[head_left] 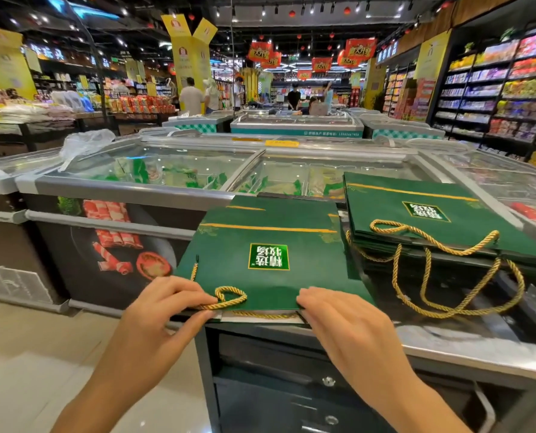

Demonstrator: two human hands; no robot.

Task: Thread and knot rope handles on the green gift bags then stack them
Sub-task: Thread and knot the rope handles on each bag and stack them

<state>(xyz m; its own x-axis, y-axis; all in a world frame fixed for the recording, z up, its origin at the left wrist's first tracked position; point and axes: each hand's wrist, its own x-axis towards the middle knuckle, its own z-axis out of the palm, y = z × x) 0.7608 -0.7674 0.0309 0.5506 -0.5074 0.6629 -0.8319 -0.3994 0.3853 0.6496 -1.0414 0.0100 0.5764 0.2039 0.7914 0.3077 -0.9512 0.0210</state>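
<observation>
Pinching limp rope (229, 300) in left hand (173, 303) and gripping in right hand (332, 310) near edge of light, crease-prone bag (270, 232) flat on counter (448, 348) beside stack (385, 198); probably needing grip close to rope tip.

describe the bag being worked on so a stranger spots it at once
By the glass-topped freezer lie two piles of green bags. It is the top bag of the left pile, touched by the left hand and right hand. Its gold rope is only a small loop, unlike the right pile's long hanging handles.
</observation>
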